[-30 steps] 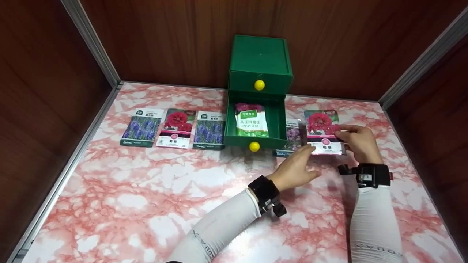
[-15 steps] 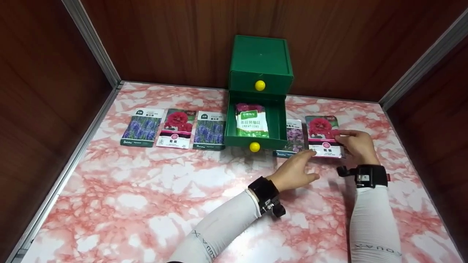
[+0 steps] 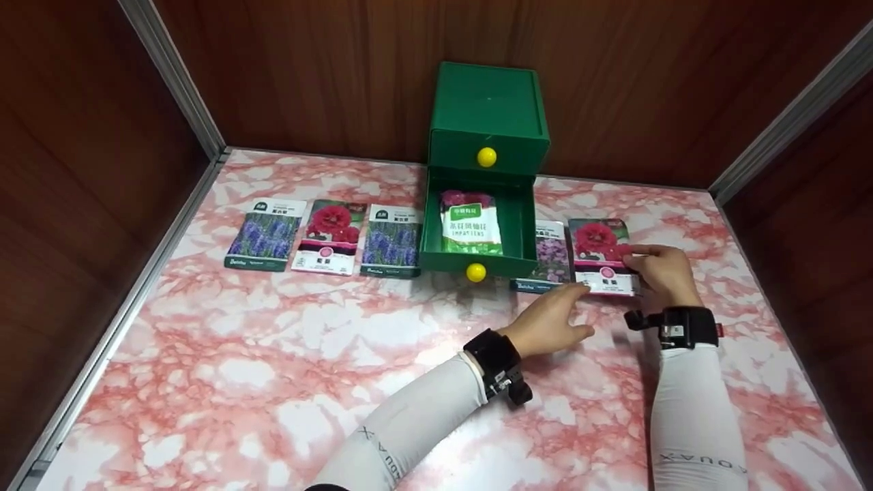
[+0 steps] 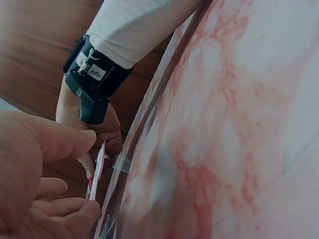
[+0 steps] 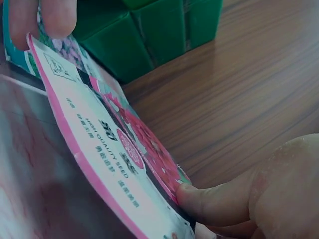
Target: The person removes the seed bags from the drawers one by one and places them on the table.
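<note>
A seed packet with a red flower picture lies at the right end of the row in the head view. My right hand pinches its right edge. In the right wrist view the thumb presses the printed face, with fingers partly hidden below. My left hand reaches in from the left, its fingertips at the packet's lower left corner and its thumb held apart. Beside them is a purple-flower packet, partly covered by the green drawer.
The green two-drawer box stands at the back, lower drawer pulled out, with an impatiens packet inside. Left of it lie two lavender packets and another red-flower packet. Dark wood panels enclose the table.
The red-flower packet has moved slightly toward the person and now lies lined up closer beside the purple-flower packet. My right hand moved with it; the left hand has barely shifted.
</note>
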